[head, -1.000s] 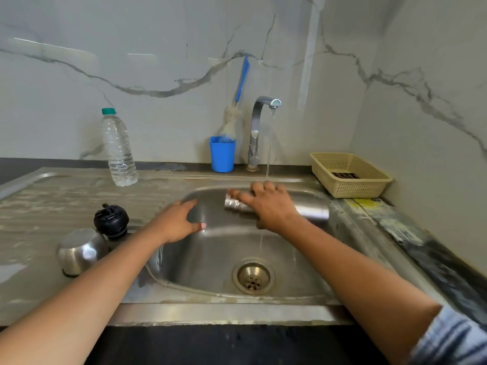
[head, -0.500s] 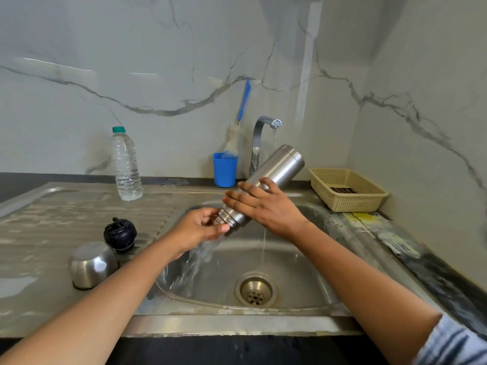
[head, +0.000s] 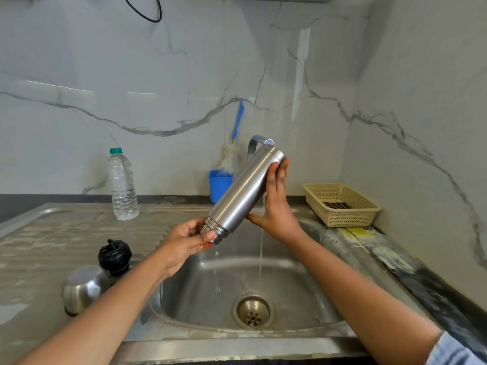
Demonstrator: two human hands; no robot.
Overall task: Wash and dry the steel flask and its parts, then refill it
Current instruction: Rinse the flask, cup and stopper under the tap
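Your flask (head: 245,191) has tipped steeper, base toward one o'clock; left hand (head: 184,241) grips its neck, right hand (head: 276,206) braces it flat-fingered over the wet sink (head: 290,280), marble walls (head: 184,75) behind.

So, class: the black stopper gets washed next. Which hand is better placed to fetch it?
Left, probably. The left hand grips the flask neck nearest the black stopper, on its side of the sink; the right hand would reach across.
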